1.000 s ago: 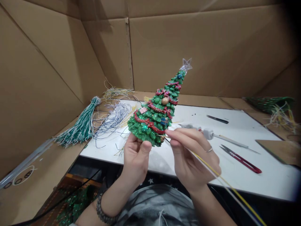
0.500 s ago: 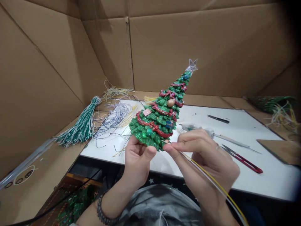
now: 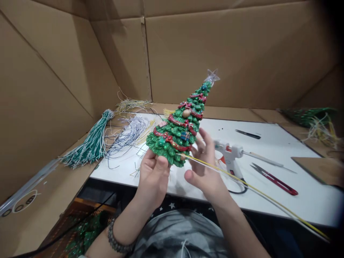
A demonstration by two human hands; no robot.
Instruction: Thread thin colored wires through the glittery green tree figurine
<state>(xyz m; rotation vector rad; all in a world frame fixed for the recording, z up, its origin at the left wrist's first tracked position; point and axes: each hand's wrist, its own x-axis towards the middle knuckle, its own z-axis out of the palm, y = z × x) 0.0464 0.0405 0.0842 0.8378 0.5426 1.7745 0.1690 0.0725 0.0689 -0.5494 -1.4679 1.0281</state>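
My left hand [image 3: 153, 175] grips the base of a small green Christmas tree [image 3: 179, 127] with red garlands, a gold ball and a clear star on top. The tree leans to the right above the white board [image 3: 268, 150]. A thin yellow wire and a white wire [image 3: 242, 182] run out of the tree's lower edge, down toward the bottom right. My right hand [image 3: 205, 166] is beside the tree's base with its fingers spread apart, and the wires pass over it.
A white glue gun [image 3: 231, 154] stands on the board behind my right hand. Red snips [image 3: 275, 180] and a dark tool [image 3: 247, 134] lie further right. Bundles of green-white [image 3: 90, 145], blue and yellow wires lie at the left. Cardboard walls surround the bench.
My right hand has let go of its pinch on the wires at the tree's base and opened. The tree has shifted slightly left, and the glue gun behind the hand has come into view.
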